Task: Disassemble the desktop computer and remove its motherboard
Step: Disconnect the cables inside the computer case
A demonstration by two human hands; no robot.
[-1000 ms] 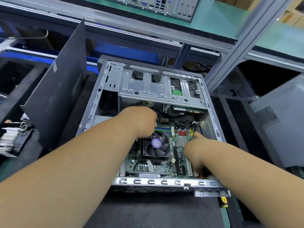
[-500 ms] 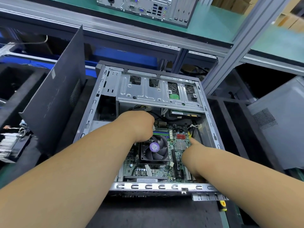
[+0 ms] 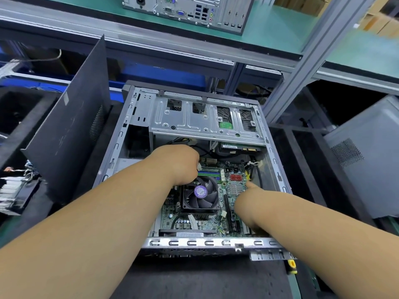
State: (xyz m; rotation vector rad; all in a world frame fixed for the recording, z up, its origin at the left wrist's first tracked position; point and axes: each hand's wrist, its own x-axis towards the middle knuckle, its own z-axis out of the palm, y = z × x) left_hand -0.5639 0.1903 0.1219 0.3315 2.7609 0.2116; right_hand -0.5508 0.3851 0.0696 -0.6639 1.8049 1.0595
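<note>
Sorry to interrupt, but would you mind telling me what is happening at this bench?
A person is stripping an open desktop case lying on its side. The left hand reaches in above the CPU fan, at a white connector by the memory slots. The right hand rests on the motherboard, which is still mounted. The removed side panel leans nearby.

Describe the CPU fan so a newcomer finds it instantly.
Start at the open computer case lying on the bench. On its motherboard, between the two forearms, sits the CPU fan: the only square black frame with blades, marked by a round purple hub sticker.
</note>
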